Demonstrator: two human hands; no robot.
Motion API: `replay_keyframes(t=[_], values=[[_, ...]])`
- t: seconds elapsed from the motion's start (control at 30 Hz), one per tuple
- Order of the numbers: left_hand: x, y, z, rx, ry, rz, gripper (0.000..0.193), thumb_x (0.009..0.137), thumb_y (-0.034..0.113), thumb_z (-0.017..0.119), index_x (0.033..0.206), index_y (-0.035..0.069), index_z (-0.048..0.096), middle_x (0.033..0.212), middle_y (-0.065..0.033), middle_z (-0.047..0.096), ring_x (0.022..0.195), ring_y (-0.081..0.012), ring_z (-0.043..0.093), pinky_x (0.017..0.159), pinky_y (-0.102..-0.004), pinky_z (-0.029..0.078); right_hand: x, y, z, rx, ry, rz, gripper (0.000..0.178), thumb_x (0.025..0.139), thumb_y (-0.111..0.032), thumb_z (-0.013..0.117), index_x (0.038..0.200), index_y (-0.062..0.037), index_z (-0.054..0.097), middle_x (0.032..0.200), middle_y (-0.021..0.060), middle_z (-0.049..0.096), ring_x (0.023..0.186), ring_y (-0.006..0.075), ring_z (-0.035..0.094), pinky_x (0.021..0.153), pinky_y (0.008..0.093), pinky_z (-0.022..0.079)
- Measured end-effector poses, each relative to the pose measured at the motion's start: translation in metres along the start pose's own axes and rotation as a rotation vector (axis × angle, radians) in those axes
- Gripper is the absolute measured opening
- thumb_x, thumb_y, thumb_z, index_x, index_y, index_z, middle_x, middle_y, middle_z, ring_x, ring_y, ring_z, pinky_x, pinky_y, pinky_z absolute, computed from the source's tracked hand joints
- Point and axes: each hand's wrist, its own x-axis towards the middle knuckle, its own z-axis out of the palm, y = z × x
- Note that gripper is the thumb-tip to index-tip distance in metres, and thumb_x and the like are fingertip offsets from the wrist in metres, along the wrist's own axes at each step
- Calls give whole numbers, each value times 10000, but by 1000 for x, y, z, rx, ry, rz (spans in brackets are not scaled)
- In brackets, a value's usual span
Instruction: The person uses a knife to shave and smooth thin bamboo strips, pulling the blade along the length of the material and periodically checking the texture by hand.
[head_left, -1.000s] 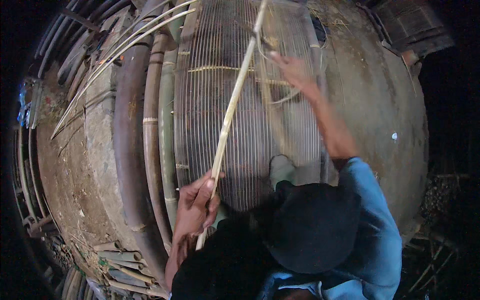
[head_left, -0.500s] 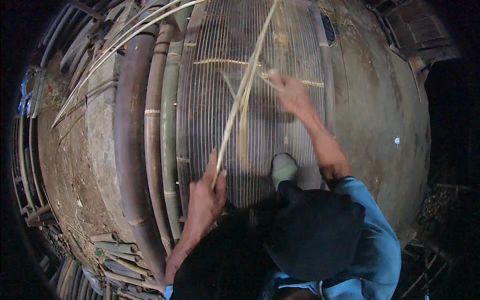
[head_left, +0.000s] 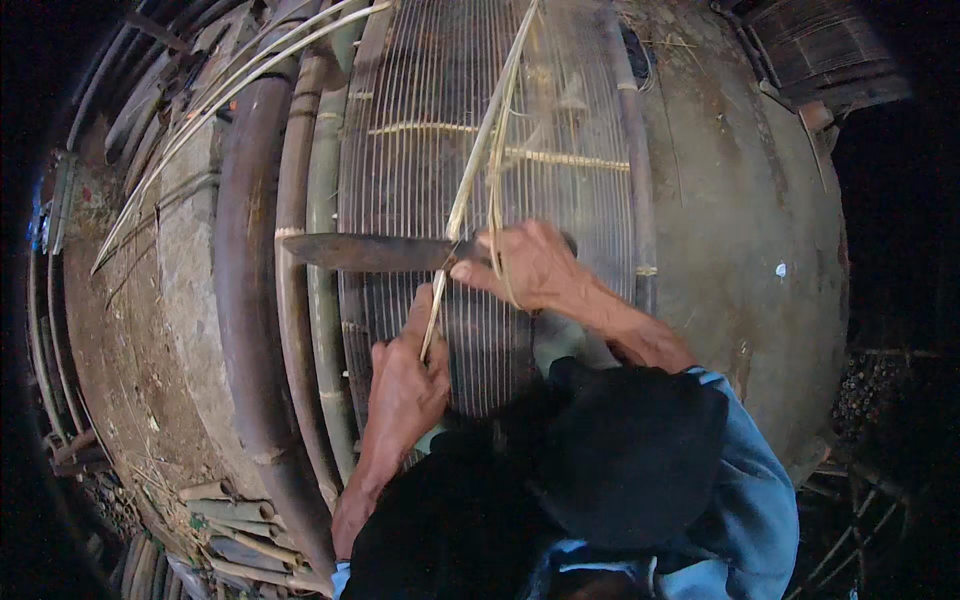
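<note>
My left hand (head_left: 405, 385) pinches the near end of a long pale bamboo strip (head_left: 474, 165), which slants away from me toward the far edge. In my right hand (head_left: 530, 265) is a large knife (head_left: 365, 252), its dark broad blade pointing left across the strip, just beyond my left fingers. The blade touches or crosses the strip; the exact contact is hidden by my right fingers. A thin bamboo sliver (head_left: 497, 190) runs beside the strip and curls down over my right hand. Both hands are over a slatted bamboo platform (head_left: 400, 190).
Thick bamboo poles (head_left: 250, 270) lie lengthwise left of the platform. Farther left, long pale strips (head_left: 190, 125) arch over the ground. Cut bamboo pieces (head_left: 235, 510) are heaped at lower left. A concrete floor (head_left: 740, 230) spreads to the right.
My right hand has come nearer and to the left, bringing the knife blade across the strip by my left fingers. My left hand has stayed nearly in place on the strip.
</note>
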Motion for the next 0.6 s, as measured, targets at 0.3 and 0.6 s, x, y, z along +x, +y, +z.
replay_keyframes(t=[0.3,0.6], values=[[-6,-6,-2,58,-31,-38,532,908,-52,501,1437,-7,472,663,-264,509,589,-354,580,724,-414,474,-1,0,-3,-23,-15,5,749,831,-742,580,768,-6,696,586,265,591,621,441,660,601,529,538],[-12,12,-19,19,-182,-147,535,929,-27,498,1459,-15,430,810,-261,629,671,-414,615,753,-452,496,21,34,-26,-189,86,-10,739,840,-747,572,763,-22,691,571,229,584,576,382,635,569,487,502]])
